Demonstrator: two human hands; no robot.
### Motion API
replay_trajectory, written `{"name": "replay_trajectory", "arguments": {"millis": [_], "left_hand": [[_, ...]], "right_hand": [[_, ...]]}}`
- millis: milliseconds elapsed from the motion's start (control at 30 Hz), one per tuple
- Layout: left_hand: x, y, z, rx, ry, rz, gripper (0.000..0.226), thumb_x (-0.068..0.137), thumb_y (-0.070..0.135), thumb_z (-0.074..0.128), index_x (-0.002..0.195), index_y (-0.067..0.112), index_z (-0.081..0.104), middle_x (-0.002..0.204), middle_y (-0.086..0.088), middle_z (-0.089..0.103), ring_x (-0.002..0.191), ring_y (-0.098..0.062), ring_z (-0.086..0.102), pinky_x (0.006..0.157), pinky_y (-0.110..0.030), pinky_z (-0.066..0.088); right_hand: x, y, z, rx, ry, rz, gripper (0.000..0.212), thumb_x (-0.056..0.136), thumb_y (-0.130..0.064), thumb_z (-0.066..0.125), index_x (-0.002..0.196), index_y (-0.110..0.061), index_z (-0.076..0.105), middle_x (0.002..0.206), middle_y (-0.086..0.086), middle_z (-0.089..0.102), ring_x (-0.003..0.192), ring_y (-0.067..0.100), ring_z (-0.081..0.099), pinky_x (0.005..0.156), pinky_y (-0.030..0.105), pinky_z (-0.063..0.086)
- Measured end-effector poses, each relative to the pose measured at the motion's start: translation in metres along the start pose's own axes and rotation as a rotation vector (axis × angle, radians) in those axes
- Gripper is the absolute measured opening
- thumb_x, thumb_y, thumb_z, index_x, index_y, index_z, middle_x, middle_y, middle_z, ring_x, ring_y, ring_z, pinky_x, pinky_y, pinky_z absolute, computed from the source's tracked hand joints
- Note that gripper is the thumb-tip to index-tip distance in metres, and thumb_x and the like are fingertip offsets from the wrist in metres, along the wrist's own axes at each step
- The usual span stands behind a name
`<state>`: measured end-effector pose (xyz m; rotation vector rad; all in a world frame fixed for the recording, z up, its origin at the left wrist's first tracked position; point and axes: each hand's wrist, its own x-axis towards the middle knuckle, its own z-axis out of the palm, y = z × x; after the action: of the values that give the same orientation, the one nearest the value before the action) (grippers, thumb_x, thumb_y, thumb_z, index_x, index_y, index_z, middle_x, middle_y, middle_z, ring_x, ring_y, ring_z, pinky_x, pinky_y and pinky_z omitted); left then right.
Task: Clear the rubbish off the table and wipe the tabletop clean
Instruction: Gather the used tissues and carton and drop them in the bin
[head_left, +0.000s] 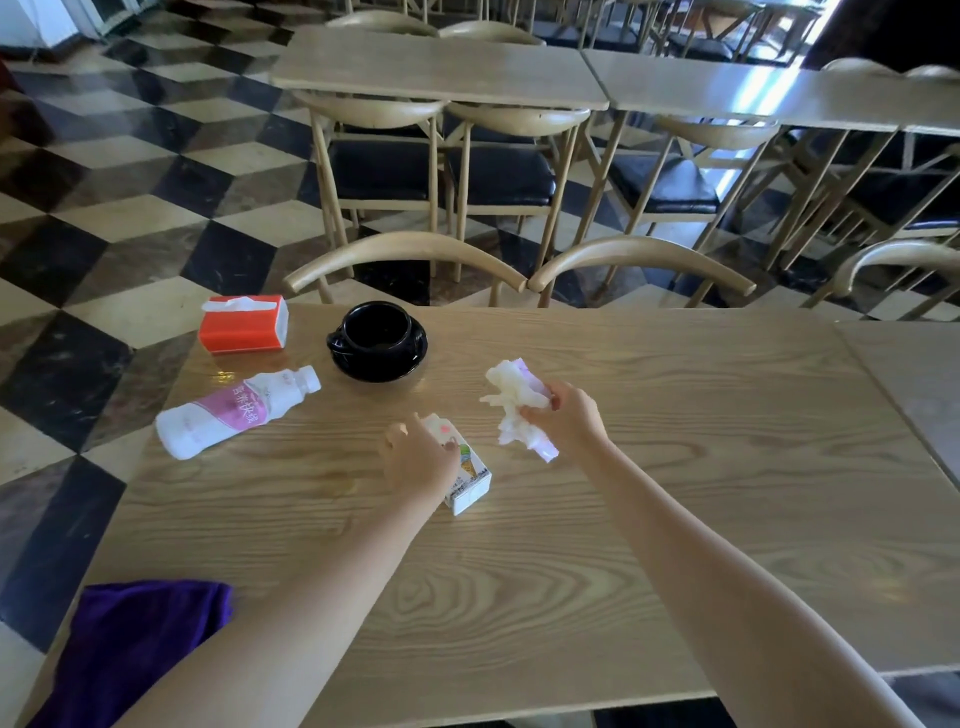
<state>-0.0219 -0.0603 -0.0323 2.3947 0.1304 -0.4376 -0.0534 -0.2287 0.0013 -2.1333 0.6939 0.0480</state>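
On the wooden table (597, 545), my right hand (566, 415) is shut on a wad of crumpled white tissue (517, 395), held just above the tabletop. My left hand (421, 457) lies over a small white drink carton (470, 483) that lies flat near the table's middle; its fingers curl around the carton's far end. A white plastic bottle with a pink label (234, 410) lies on its side to the left. A purple cloth (130, 649) hangs over the near left corner.
A black cup on a black saucer (376, 340) stands at the far side. A red tissue box (244, 325) sits at the far left corner. Two chair backs (410, 254) press against the far edge. Another table (904, 364) adjoins on the right.
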Motion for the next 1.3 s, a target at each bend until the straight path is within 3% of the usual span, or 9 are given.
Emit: {"name": "replay_trajectory", "arguments": {"millis": [100,200,367,467,533,833,1000,1167,1300], "left_hand": [[0.001,0.003,0.023,0.009,-0.076,-0.126,0.086,0.083,0.041,0.06,0.148,0.015,0.01,0.15,-0.017,0.019,0.136,-0.036,0.022,0.106,-0.043,0.031],[0.007,0.006,0.039,0.013,-0.089,-0.149,0.091,0.075,0.048,0.066,0.145,0.023,0.014,0.147,-0.018,0.02,0.132,-0.039,0.025,0.101,-0.046,0.035],[0.008,0.011,0.05,0.014,-0.079,-0.148,0.096,0.073,0.034,0.073,0.146,0.02,0.012,0.146,-0.019,0.02,0.129,-0.038,0.031,0.1,-0.046,0.039],[0.008,0.011,0.044,0.04,-0.122,-0.07,0.103,0.074,0.028,0.072,0.149,0.022,0.002,0.148,-0.018,0.019,0.134,-0.037,0.028,0.102,-0.045,0.039],[0.009,0.008,0.031,0.022,-0.124,0.022,0.104,0.074,0.025,0.072,0.149,0.02,0.001,0.144,-0.015,0.031,0.133,-0.034,0.031,0.101,-0.043,0.041],[0.034,-0.03,-0.098,-0.037,-0.014,0.164,0.099,0.069,0.012,0.072,0.147,0.018,0.011,0.132,-0.017,0.039,0.12,-0.034,0.044,0.094,-0.042,0.045],[0.041,-0.088,-0.19,-0.151,0.054,0.191,0.083,0.061,0.011,0.07,0.133,0.021,0.03,0.119,-0.008,0.049,0.108,-0.027,0.053,0.08,-0.038,0.05],[0.039,-0.177,-0.273,-0.252,0.121,0.066,0.071,0.064,0.011,0.072,0.126,0.016,0.039,0.114,-0.005,0.053,0.102,-0.023,0.056,0.079,-0.039,0.054],[0.031,-0.268,-0.323,-0.39,0.164,-0.122,0.072,0.063,0.008,0.071,0.128,0.017,0.039,0.12,-0.009,0.054,0.112,-0.028,0.054,0.092,-0.048,0.051]], "right_hand": [[-0.005,0.008,0.004,-0.05,0.042,0.029,0.012,0.082,-0.017,0.062,0.083,-0.013,0.051,0.069,-0.007,0.046,0.065,0.016,0.046,0.049,0.023,0.031],[-0.012,0.018,0.014,-0.061,0.079,0.061,0.017,0.082,-0.016,0.058,0.072,-0.017,0.044,0.065,-0.009,0.045,0.065,0.018,0.047,0.05,0.026,0.032],[-0.022,0.031,0.024,-0.063,0.114,0.09,0.008,0.082,-0.017,0.055,0.084,-0.015,0.047,0.074,-0.003,0.052,0.072,0.022,0.051,0.06,0.028,0.037],[-0.028,0.03,0.022,-0.1,0.103,0.064,0.008,0.083,-0.017,0.053,0.084,-0.016,0.045,0.078,-0.001,0.054,0.071,0.023,0.049,0.056,0.029,0.035],[-0.029,0.022,0.022,-0.137,0.09,0.041,0.008,0.083,-0.018,0.053,0.085,-0.016,0.046,0.079,0.001,0.056,0.072,0.024,0.05,0.054,0.029,0.034],[-0.02,-0.082,0.062,-0.165,0.031,-0.175,0.007,0.08,-0.017,0.051,0.085,-0.014,0.048,0.075,0.001,0.056,0.069,0.024,0.05,0.05,0.028,0.034],[-0.032,-0.164,0.117,-0.2,-0.096,-0.346,0.014,0.082,-0.017,0.055,0.077,-0.02,0.042,0.063,-0.008,0.043,0.069,0.022,0.045,0.047,0.026,0.03],[-0.064,-0.237,0.212,-0.209,-0.205,-0.485,0.015,0.083,-0.021,0.056,0.095,-0.012,0.055,0.073,-0.001,0.05,0.072,0.023,0.048,0.058,0.029,0.034],[-0.103,-0.284,0.299,-0.177,-0.326,-0.565,0.015,0.087,-0.02,0.052,0.074,-0.024,0.047,0.069,-0.006,0.045,0.076,0.021,0.046,0.066,0.03,0.036]]}}
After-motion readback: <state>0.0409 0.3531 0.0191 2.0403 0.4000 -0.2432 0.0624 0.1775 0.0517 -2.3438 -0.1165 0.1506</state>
